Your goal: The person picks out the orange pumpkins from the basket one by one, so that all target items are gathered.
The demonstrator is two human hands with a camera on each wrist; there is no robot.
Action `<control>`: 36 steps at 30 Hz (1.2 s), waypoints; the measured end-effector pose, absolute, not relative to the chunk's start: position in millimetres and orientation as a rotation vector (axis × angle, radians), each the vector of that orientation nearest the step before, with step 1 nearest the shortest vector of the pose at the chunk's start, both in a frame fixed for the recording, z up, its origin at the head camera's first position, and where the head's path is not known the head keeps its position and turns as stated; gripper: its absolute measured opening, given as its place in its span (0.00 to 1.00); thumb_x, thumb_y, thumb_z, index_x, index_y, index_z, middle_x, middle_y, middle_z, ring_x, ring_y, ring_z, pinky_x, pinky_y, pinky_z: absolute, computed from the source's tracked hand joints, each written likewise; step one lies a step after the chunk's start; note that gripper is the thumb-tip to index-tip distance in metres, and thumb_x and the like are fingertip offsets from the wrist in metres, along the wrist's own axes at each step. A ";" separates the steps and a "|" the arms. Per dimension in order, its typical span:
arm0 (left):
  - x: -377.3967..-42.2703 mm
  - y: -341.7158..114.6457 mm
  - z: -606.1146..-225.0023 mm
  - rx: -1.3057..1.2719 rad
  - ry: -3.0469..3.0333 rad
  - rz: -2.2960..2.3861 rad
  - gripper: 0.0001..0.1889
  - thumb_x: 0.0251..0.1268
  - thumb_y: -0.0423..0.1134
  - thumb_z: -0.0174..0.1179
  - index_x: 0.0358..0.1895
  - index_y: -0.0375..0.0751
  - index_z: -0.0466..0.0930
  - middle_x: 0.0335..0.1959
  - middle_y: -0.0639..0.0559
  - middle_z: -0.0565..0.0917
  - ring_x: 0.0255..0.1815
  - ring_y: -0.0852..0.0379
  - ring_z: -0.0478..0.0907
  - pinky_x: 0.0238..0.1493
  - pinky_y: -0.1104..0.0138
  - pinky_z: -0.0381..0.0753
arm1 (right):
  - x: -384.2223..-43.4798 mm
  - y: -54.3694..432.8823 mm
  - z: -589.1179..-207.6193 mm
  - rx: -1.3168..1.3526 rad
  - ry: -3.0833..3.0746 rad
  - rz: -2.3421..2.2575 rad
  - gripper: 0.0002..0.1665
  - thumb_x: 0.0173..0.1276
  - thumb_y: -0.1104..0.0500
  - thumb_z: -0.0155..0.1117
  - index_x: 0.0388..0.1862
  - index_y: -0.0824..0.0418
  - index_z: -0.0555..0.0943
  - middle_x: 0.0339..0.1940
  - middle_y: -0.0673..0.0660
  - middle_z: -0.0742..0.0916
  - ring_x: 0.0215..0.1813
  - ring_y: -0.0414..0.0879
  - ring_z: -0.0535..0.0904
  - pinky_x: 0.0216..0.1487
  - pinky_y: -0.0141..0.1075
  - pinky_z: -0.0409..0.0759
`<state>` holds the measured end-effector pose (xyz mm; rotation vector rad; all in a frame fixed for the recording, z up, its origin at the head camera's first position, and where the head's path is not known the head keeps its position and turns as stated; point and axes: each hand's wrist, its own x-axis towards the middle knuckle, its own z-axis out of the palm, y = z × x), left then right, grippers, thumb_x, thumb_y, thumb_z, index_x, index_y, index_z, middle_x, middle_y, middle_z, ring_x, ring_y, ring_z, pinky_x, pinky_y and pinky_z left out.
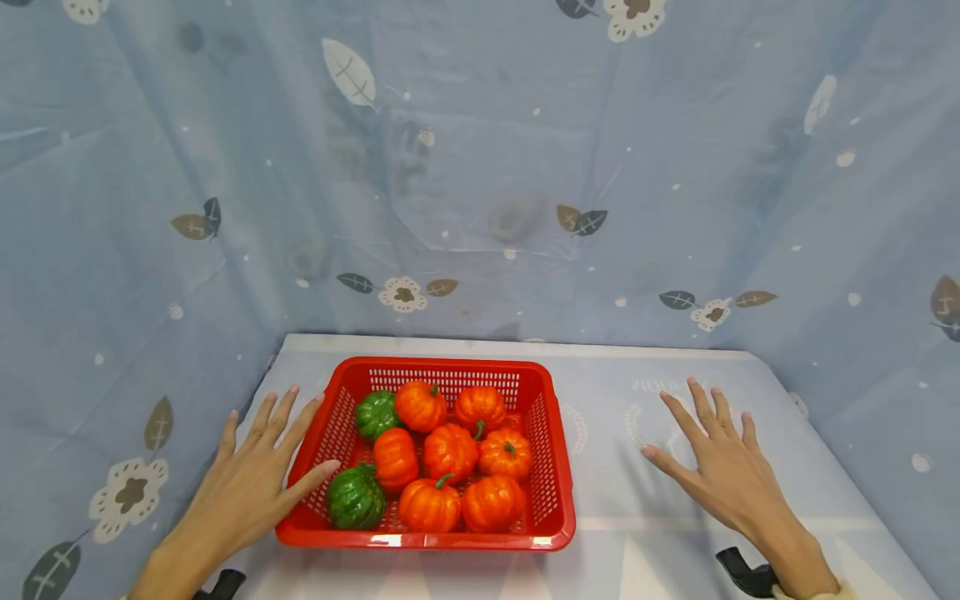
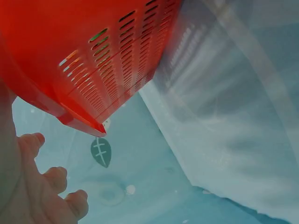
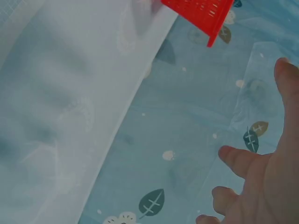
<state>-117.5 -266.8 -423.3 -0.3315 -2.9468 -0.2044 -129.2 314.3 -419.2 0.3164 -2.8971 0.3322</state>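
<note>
Head view: the red basket (image 1: 465,542) is sitting near the table's (image 1: 817,492) left edge, its walls presumably corralling the pumpkins (image 1: 450,452). The left hand (image 1: 255,479) is lying splayed at the basket's left rim, contact unclear; the right hand (image 1: 723,475) is hovering wide-fingered nearer the right edge, holding nothing. Left wrist view: fingers are showing beside the rim, thumb hidden. Right wrist view: parted fingers are hanging well apart from the basket.

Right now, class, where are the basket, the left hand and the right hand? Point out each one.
Basket (image 1: 450,542): head view, on its near rim.
Left hand (image 1: 251,481): head view, on the back of it.
Right hand (image 1: 723,475): head view, on the back of it.
</note>
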 end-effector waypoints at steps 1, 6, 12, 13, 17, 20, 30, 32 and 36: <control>-118.0 -267.3 -423.3 -0.331 -2.954 -0.246 0.49 0.71 0.72 0.49 0.85 0.53 0.40 0.84 0.36 0.46 0.81 0.28 0.45 0.71 0.33 0.18 | -128.7 313.4 -418.2 0.307 -2.900 0.357 0.52 0.72 0.30 0.58 0.85 0.50 0.55 0.85 0.64 0.51 0.82 0.71 0.42 0.73 0.73 0.33; -121.8 -273.6 -424.8 -0.335 -2.948 -0.709 0.43 0.73 0.63 0.57 0.84 0.54 0.49 0.82 0.33 0.51 0.77 0.26 0.53 0.67 0.24 0.49 | -126.5 302.9 -415.0 0.255 -2.896 0.491 0.46 0.73 0.32 0.60 0.81 0.52 0.64 0.79 0.65 0.69 0.70 0.70 0.70 0.57 0.72 0.70; -121.8 -283.2 -440.3 -0.298 -2.875 -1.184 0.36 0.75 0.54 0.61 0.81 0.54 0.59 0.78 0.38 0.64 0.70 0.32 0.70 0.61 0.39 0.76 | -130.2 279.4 -413.7 0.254 -2.860 0.601 0.38 0.72 0.34 0.63 0.71 0.55 0.76 0.62 0.63 0.84 0.51 0.57 0.84 0.43 0.57 0.85; -121.4 -284.7 -443.7 -0.286 -2.856 -1.253 0.36 0.75 0.53 0.61 0.81 0.54 0.59 0.78 0.39 0.65 0.69 0.34 0.72 0.61 0.46 0.79 | -131.5 275.8 -413.3 0.255 -2.857 0.620 0.37 0.72 0.34 0.62 0.71 0.55 0.77 0.61 0.62 0.85 0.51 0.56 0.84 0.43 0.56 0.85; -120.8 -291.0 -456.6 -0.262 -2.763 -1.508 0.34 0.76 0.48 0.61 0.80 0.51 0.60 0.77 0.43 0.66 0.67 0.49 0.75 0.57 0.70 0.80 | -136.1 263.5 -411.1 0.272 -2.841 0.706 0.36 0.74 0.34 0.60 0.70 0.54 0.77 0.62 0.59 0.85 0.51 0.54 0.83 0.47 0.53 0.86; -120.5 -294.5 -464.5 -0.282 -2.671 -1.684 0.32 0.77 0.44 0.60 0.79 0.46 0.61 0.76 0.43 0.66 0.64 0.64 0.76 0.56 0.75 0.78 | -139.3 255.9 -409.1 0.313 -2.822 0.765 0.35 0.75 0.35 0.59 0.70 0.54 0.77 0.62 0.56 0.85 0.52 0.52 0.82 0.49 0.53 0.85; -113.7 -294.8 -479.6 -0.287 -2.609 -1.838 0.31 0.78 0.39 0.58 0.79 0.49 0.61 0.78 0.41 0.61 0.64 0.77 0.69 0.55 0.72 0.79 | -148.9 229.6 -402.4 0.428 -2.791 0.881 0.30 0.76 0.37 0.59 0.69 0.50 0.78 0.58 0.51 0.86 0.52 0.47 0.81 0.51 0.49 0.83; -113.8 -295.6 -480.2 -0.282 -2.616 -1.862 0.31 0.78 0.39 0.58 0.79 0.50 0.60 0.78 0.40 0.60 0.64 0.78 0.68 0.55 0.72 0.79 | -151.8 223.7 -402.0 0.463 -2.781 0.911 0.30 0.76 0.36 0.59 0.69 0.50 0.79 0.57 0.49 0.87 0.52 0.46 0.81 0.51 0.49 0.83; -113.3 -297.2 -482.9 -0.272 -2.627 -1.917 0.33 0.77 0.38 0.59 0.80 0.51 0.58 0.78 0.40 0.60 0.62 0.78 0.69 0.54 0.71 0.80 | -158.3 210.4 -401.3 0.538 -2.770 0.968 0.30 0.76 0.39 0.61 0.69 0.52 0.79 0.56 0.49 0.87 0.53 0.46 0.81 0.52 0.49 0.83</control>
